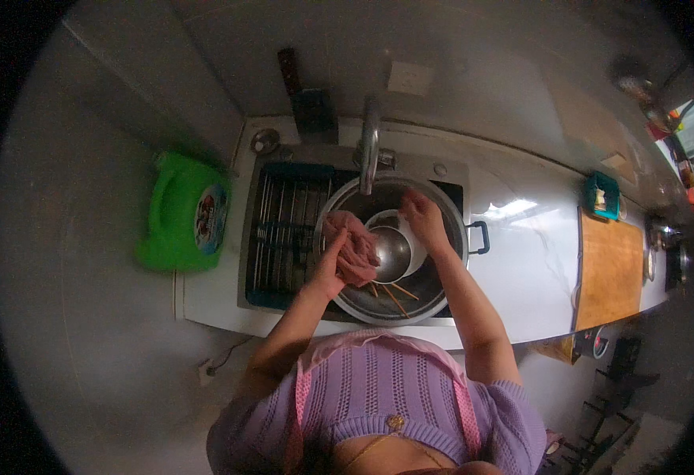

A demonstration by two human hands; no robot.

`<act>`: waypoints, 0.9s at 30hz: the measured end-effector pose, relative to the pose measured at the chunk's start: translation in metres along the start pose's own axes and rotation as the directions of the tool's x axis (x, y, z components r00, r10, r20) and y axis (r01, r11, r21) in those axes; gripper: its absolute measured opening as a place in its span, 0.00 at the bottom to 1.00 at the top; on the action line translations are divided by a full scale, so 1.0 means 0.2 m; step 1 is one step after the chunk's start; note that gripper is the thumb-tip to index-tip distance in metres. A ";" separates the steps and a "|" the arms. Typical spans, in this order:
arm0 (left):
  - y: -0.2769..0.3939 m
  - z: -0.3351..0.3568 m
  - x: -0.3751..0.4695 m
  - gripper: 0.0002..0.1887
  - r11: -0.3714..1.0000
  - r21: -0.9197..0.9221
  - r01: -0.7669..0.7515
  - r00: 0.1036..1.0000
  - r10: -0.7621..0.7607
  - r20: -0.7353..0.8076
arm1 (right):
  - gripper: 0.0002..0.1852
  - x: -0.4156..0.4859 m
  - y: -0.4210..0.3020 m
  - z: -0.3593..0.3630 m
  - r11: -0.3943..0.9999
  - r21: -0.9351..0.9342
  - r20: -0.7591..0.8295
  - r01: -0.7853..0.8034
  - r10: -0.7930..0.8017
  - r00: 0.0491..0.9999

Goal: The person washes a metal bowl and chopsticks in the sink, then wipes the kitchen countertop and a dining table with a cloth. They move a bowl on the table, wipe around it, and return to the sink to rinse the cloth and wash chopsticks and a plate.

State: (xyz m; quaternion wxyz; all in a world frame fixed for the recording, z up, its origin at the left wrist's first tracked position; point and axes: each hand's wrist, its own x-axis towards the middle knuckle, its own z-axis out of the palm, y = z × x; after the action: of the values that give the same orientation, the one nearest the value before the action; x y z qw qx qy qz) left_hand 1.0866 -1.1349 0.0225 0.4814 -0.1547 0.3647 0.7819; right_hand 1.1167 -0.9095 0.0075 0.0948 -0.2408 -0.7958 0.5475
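My left hand [330,270] holds a bunched pinkish-red cloth [353,249] over the left side of a large round metal basin [457,219] in the sink. My right hand [423,219] is over the basin's upper right, beside a white bowl [417,261]; its fingers are blurred, and whether they hold anything cannot be told. A steel bowl [390,254] rests in or against the white bowl. Several chopsticks [396,300] lie in the basin below the bowls. The chrome faucet [371,148] reaches over the basin's far rim.
A wire dish rack [290,231] fills the sink's left part. Further left stands a green plastic jug [183,214]. Behind the sink is a knife holder [314,116]. On the right, a wooden cutting board [610,270] lies near a teal basket [601,196]. The basin's handle [482,237] points right.
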 end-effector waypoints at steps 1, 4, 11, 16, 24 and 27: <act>0.02 0.00 0.03 0.37 0.999 -0.012 -0.033 0.999 0.033 0.001 | 0.19 0.13 0.03 0.02 0.995 -0.088 -0.020 0.055 -0.057 0.998; 0.07 0.00 0.10 0.38 0.998 0.007 -0.055 0.997 0.055 0.054 | 0.19 0.39 0.09 0.11 0.912 -0.387 -0.009 0.136 -0.151 0.989; 0.10 -0.02 0.23 0.35 0.998 -0.055 -0.030 0.996 0.035 0.084 | 0.16 0.50 0.06 0.16 0.859 -0.486 0.030 0.163 -0.171 0.985; 0.13 0.03 0.24 0.32 0.996 -0.029 -0.088 0.979 0.092 0.181 | 0.15 0.50 0.05 0.13 0.875 -0.465 0.063 0.134 -0.119 0.991; 0.14 0.03 0.30 0.35 0.993 -0.061 -0.096 0.985 0.104 0.137 | 0.14 0.52 0.06 0.12 0.905 -0.393 0.023 0.160 -0.165 0.986; 0.14 0.03 0.30 0.32 0.992 -0.111 -0.065 0.986 0.081 0.149 | 0.16 0.54 0.10 0.11 0.882 -0.435 0.028 0.183 -0.189 0.981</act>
State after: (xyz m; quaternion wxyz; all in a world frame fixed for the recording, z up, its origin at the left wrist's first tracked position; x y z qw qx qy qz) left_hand 1.0340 -1.0994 0.0036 0.4703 -0.1059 0.2903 0.8267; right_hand 1.0198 -0.8692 -0.0318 0.0967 -0.1827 -0.9166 0.3423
